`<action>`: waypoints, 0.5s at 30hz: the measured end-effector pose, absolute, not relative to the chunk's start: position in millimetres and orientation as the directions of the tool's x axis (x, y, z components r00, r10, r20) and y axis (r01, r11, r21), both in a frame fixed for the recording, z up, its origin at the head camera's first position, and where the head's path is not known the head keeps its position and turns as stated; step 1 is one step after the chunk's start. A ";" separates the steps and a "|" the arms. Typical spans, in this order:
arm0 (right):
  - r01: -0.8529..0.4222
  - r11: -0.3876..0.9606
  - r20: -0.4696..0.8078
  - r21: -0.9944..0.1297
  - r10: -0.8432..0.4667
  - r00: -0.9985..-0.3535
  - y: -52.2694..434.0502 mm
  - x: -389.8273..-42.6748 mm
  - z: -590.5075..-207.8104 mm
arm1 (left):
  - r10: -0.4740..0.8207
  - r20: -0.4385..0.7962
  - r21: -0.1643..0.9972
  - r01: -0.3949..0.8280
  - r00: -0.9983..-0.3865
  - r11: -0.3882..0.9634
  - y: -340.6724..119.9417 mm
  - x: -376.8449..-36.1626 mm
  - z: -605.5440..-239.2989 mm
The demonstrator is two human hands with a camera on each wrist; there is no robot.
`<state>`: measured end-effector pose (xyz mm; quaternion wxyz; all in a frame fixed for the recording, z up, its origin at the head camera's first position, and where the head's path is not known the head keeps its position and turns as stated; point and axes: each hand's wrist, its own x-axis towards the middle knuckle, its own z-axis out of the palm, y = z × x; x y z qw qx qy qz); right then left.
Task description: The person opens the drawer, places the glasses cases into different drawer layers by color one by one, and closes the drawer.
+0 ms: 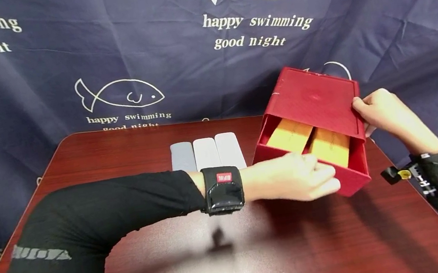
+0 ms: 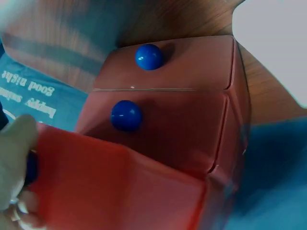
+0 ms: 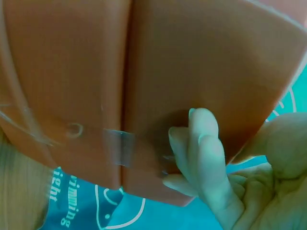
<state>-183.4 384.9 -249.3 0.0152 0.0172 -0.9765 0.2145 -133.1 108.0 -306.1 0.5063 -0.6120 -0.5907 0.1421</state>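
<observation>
A red cabinet [image 1: 319, 98] with stacked drawers stands tilted at the right of the table. Its top drawer [image 2: 120, 182] is pulled out and holds two yellow boxes [image 1: 288, 135] side by side. My left hand [image 1: 297, 176] is at the drawer's front, and in the left wrist view it pinches a blue knob [image 2: 31, 167], mostly hidden by the fingers. Two lower drawers, each with a blue knob [image 2: 126, 115], are closed. My right hand [image 1: 385, 111] grips the cabinet's right edge, thumb near the top and fingers [image 3: 206, 129] bent against the side.
Left of the cabinet, a grey-blue block [image 1: 182, 157] and two white blocks [image 1: 229, 149] stand in a row on the brown table [image 1: 140, 153], partly behind my left forearm. A dark blue curtain [image 1: 188, 42] with fish prints hangs behind the table.
</observation>
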 end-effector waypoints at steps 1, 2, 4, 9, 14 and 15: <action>-0.043 0.902 0.034 -0.429 -0.031 -0.999 383.9 -182.5 -250.0 | 0.881 0.411 -0.792 0.570 0.233 0.219 108.1 -136.6 -306.0; -0.043 0.896 0.028 -0.442 -0.034 -0.999 382.6 -181.6 -250.8 | 0.895 0.398 -0.794 0.565 0.202 0.225 107.9 -140.4 -305.7; -0.044 0.879 0.004 -0.475 -0.048 -0.999 380.4 -180.0 -252.2 | 0.917 0.369 -0.793 0.566 0.150 0.226 107.6 -147.9 -305.6; -0.039 0.866 -0.015 -0.498 -0.053 -0.998 379.0 -178.3 -252.7 | 0.940 0.321 -0.777 0.599 0.113 0.193 106.9 -157.7 -304.7; -0.036 0.875 0.007 -0.483 -0.036 -0.999 380.4 -179.3 -250.3 | 0.939 0.326 -0.774 0.601 0.106 0.201 109.1 -164.3 -303.6; -0.031 0.875 0.004 -0.482 -0.034 -0.999 380.8 -179.5 -250.1 | 0.936 0.334 -0.769 0.606 0.108 0.204 110.2 -165.9 -304.1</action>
